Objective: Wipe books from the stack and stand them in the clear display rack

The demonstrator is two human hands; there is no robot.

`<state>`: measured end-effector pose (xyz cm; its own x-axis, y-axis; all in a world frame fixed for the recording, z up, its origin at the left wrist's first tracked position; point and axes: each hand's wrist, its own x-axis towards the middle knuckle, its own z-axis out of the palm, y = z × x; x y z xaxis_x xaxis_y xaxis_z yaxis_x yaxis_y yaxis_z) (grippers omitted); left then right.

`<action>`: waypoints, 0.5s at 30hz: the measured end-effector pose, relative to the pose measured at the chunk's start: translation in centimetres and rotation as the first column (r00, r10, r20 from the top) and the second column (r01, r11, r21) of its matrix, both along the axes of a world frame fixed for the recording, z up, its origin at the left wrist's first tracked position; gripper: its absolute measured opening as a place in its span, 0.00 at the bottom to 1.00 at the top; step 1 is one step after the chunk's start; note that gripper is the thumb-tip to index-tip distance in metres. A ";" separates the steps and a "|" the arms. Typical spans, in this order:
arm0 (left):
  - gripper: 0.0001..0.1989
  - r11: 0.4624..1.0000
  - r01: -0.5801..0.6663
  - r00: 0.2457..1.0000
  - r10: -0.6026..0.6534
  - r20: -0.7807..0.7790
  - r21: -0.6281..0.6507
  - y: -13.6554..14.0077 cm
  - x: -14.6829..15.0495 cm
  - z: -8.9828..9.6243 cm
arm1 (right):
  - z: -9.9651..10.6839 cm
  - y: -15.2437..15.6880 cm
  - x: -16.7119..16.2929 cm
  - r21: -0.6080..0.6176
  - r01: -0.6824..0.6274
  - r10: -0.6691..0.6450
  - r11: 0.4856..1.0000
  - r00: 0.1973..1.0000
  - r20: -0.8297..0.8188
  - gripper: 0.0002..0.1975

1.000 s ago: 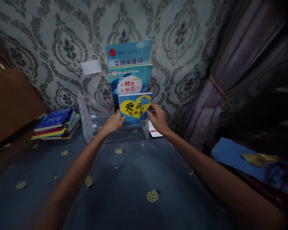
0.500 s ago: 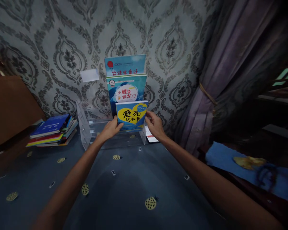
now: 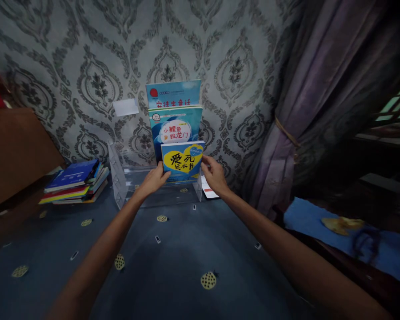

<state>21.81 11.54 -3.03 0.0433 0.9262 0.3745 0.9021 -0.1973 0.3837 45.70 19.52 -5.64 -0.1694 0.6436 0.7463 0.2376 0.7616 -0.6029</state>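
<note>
A small blue book (image 3: 182,162) with a yellow heart on its cover stands upright at the front of a clear acrylic rack (image 3: 119,178). My left hand (image 3: 155,178) grips its left edge, thumb across the cover. On the opposite edge my right hand (image 3: 215,174) holds it with closed fingers. Behind it rises a blue-green book (image 3: 175,125) with a white circle and red writing. A taller light-blue book (image 3: 174,93) shows only its top part above that one. The fingers behind the small book are hidden.
A stack of books (image 3: 74,180) lies left of the rack. A phone-like device (image 3: 209,189) with a lit screen is by the rack's right end. Patterned wallpaper rises behind, a tied curtain (image 3: 273,160) hangs at right, and a blue cloth (image 3: 306,218) lies lower right.
The view has shifted very slightly. Both hands keep their hold on the small blue book, which stays nearly in the same place in the rack.
</note>
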 end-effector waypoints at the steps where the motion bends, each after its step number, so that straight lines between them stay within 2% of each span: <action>1: 0.14 1.000 0.007 1.000 -0.007 0.008 0.000 0.0 -0.1 -0.1 | -0.1 0.0 0.0 -0.001 0.006 -0.006 1.000 1.000 0.003 0.19; 7: 0.10 0.995 0.044 0.995 -0.052 0.080 0.093 -0.5 -0.2 -0.7 | -1.6 -0.6 0.2 -0.015 0.051 -0.051 0.999 0.999 0.016 0.20; 11: 0.16 0.978 0.010 0.997 -0.026 0.072 0.208 -2.3 -0.3 -1.6 | -3.4 -2.2 0.5 -0.022 0.048 -0.047 0.999 0.999 0.024 0.21; 15: 0.20 0.968 -0.059 0.998 0.054 0.025 0.245 -5.1 -2.2 -2.8 | -5.2 -4.1 0.8 -0.050 0.000 0.005 0.999 0.995 0.103 0.21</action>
<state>19.63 6.41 -5.79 -0.0150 0.8065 0.5910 0.9080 -0.2366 0.3459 46.52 15.40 -10.88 -0.2454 0.6793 0.6916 0.2984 0.7317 -0.6128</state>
